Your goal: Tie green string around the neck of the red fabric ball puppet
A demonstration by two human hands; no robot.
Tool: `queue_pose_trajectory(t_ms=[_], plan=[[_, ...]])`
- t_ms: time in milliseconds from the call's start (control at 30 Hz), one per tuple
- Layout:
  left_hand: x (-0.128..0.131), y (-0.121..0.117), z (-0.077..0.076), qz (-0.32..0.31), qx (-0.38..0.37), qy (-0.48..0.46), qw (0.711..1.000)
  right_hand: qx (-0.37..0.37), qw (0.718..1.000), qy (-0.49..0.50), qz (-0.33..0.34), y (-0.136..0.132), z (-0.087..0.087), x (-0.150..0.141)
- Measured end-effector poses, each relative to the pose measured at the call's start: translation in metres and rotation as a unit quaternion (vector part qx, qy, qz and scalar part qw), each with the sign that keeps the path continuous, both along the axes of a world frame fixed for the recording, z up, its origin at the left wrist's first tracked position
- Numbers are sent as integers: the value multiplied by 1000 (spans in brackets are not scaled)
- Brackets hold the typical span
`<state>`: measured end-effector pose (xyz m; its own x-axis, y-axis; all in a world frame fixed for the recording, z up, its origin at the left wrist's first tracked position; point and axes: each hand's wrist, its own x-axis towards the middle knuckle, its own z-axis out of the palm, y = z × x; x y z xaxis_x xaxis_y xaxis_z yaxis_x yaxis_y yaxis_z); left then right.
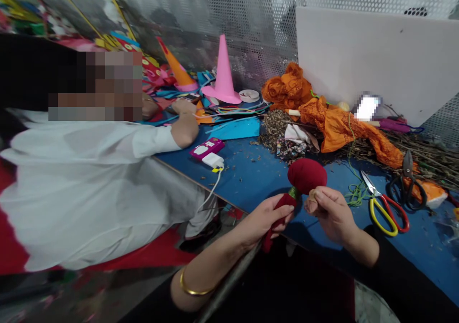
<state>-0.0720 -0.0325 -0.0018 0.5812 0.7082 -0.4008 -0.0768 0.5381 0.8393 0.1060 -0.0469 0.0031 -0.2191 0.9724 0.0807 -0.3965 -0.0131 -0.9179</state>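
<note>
My left hand (pixel 274 215) is wrapped around the gathered red cloth (pixel 268 239) below a round, stuffed red cloth head (pixel 307 175). Green thread (pixel 293 192) is wound about the neck between head and gathered cloth. From beneath that hand a long stick (pixel 233 277) runs down toward me along my forearm. My right hand (pixel 332 213) is closed in a pinch just below the head's right side; what its fingertips hold is too small to make out. To its right lie scissors (pixel 385 213) with one yellow and one red handle, beside loose green thread (pixel 357 194).
Black-handled shears (pixel 408 184), orange cloth (pixel 333 122) and dry twigs (pixel 430 163) lie at the right. Dry plant bits (pixel 274 127) are heaped mid-table. A purple box (pixel 206 147) with a white cable, and a pink cone hat (pixel 223 74) lie further left. A white-clothed person (pixel 89 184) leans over the table.
</note>
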Motion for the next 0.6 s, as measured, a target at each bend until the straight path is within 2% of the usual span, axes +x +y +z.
queue_pose_trajectory(t_ms=[67,300,433,533,600], plan=[[3,-2,0,1,18,17,1000,-34,999,-28,-11,-1,1,0],[3,-11,6,-6,57,60,997,-81,994,-67,-25,-12,10,-3],[-1,-7,-2,-32,99,93,990,-86,993,-77,-30,-13,8,-6],[-5,3,-10,-30,202,180,962,-21,991,-133,-1,-12,11,-7],[-6,10,-13,-37,275,230,933,93,972,-217,20,-12,16,-5]])
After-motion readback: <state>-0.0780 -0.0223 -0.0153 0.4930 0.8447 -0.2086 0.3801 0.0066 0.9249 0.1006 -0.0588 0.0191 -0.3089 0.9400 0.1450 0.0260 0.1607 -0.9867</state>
